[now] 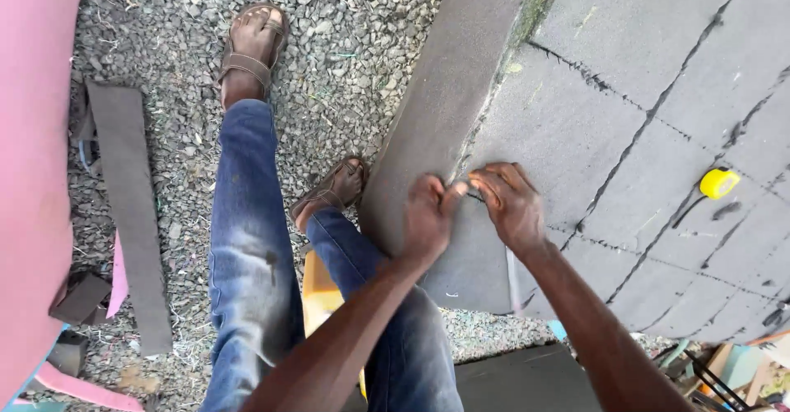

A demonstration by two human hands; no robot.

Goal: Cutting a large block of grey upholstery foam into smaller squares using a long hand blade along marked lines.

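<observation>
1. Head view looking down on both hands, meeting at the folded edge of a large grey foam sheet (576, 132).
2. Left hand (428, 218) pinching the sheet's edge, grip closed on the foam, thumb tip pressing toward the other hand.
3. Right hand (512, 206) curling over the same edge just beside it, fingers bent and closed on the foam; anything small held between the fingertips too hidden to tell.
4. Sheet lying over a raised surface, its grey flap (444, 107) hanging down toward the gravel (346, 58).
5. Likely doing well by keeping both pinches close together at the crease, pulling evenly, not tearing along the dark cut lines (625, 157).
6. Yellow tape measure (718, 182) resting on the sheet, well apart from the hands.
7. Sandalled feet (251, 41) planted on gravel, jeans (247, 247) below; grey foam strip (127, 214) lying left.
</observation>
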